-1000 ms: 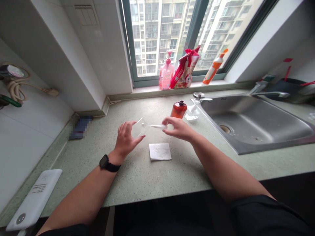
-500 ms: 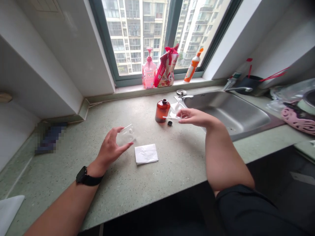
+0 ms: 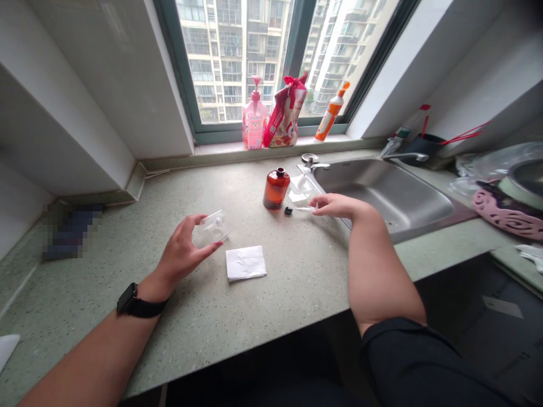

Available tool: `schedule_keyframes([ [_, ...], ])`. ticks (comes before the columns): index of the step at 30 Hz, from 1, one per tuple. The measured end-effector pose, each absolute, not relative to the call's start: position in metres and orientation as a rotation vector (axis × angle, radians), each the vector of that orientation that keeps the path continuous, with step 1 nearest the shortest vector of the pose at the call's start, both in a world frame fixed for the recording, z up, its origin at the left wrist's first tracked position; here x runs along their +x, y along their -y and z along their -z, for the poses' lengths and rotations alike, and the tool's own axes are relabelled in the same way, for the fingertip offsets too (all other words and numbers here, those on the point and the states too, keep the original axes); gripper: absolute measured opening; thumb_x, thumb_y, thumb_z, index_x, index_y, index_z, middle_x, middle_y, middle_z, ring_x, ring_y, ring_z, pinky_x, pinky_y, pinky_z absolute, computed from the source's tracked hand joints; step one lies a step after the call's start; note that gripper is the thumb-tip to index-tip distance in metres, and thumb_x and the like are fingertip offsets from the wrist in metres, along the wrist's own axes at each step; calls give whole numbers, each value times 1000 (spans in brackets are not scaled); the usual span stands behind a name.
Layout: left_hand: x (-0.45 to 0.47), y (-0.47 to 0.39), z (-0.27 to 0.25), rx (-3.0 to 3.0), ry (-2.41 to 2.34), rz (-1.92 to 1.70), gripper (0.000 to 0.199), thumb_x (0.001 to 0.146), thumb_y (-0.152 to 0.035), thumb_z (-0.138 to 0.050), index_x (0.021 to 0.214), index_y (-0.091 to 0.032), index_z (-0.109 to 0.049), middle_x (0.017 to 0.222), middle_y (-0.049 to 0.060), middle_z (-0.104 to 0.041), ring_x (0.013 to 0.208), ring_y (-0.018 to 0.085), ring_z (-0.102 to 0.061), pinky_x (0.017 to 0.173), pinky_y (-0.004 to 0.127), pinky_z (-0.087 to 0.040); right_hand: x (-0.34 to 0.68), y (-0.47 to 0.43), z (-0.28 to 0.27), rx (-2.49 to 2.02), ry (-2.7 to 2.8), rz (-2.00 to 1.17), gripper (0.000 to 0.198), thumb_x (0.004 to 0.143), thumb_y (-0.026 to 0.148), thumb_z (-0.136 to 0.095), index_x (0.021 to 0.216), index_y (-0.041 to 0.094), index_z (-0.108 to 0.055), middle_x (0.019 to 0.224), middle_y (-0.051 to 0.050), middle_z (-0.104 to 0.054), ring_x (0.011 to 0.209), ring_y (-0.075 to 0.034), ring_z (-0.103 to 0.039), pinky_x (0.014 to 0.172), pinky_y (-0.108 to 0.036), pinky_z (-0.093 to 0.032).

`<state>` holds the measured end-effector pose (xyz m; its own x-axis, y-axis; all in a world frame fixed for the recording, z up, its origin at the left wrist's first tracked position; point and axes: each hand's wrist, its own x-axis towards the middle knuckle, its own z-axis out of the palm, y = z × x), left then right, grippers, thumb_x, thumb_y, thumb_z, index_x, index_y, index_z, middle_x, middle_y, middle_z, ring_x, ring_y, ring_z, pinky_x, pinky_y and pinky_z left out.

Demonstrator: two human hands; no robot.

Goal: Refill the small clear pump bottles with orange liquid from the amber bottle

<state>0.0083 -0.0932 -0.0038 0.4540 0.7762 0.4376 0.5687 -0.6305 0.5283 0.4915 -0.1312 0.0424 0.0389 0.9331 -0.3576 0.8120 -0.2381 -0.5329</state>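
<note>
My left hand (image 3: 184,249) is closed on a clear plastic box (image 3: 214,226), holding its edges between thumb and fingers above the counter. A folded white tissue (image 3: 246,263) lies just right of that hand. My right hand (image 3: 328,204) pinches a slim white dropper-like tube (image 3: 303,209), whose tip points left beside a small black cap (image 3: 288,210). Behind the cap stands an open amber bottle (image 3: 277,189), upright, with dark liquid low inside it. White paper (image 3: 299,196) with a pale, unclear item on it lies between the bottle and the sink.
A steel sink (image 3: 382,217) with a faucet (image 3: 407,154) takes up the right side. On the windowsill stand a pink pump bottle (image 3: 254,121), a red bag (image 3: 286,116) and an orange-and-white bottle (image 3: 330,116). A pink openwork basket (image 3: 504,215) sits far right.
My right hand has drawn the tube away from the front of the bottle, lower and rightward, toward the cap. My left hand keeps its hold on the box. The view has shifted slightly.
</note>
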Motion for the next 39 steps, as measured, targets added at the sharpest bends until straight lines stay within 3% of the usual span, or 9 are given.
schedule_keyframes([
  [28,8,92,5,2355,-1208,-919,66,89,-60,-78,139,-24,-55,130,11,-71,122,32,-70,108,50,-57,492,120,-32,-2246,1888,-768,29,86,48,-74,105,28,-81,106,-7,-80,101,-29,-72,86,-38,-56],
  [34,9,90,7,2335,-1208,-929,66,88,-61,-78,138,-24,-56,130,11,-71,122,32,-70,108,49,-57,490,117,-25,-2281,1803,-695,44,89,51,-73,126,27,-77,116,-10,-80,99,-29,-73,88,-37,-56],
  [39,9,90,7,2323,-1209,-913,67,87,-61,-78,138,-24,-56,130,11,-70,122,32,-70,108,49,-57,491,117,-23,-2270,1794,-704,45,88,53,-75,124,27,-77,116,-9,-79,99,-29,-73,88,-38,-56],
])
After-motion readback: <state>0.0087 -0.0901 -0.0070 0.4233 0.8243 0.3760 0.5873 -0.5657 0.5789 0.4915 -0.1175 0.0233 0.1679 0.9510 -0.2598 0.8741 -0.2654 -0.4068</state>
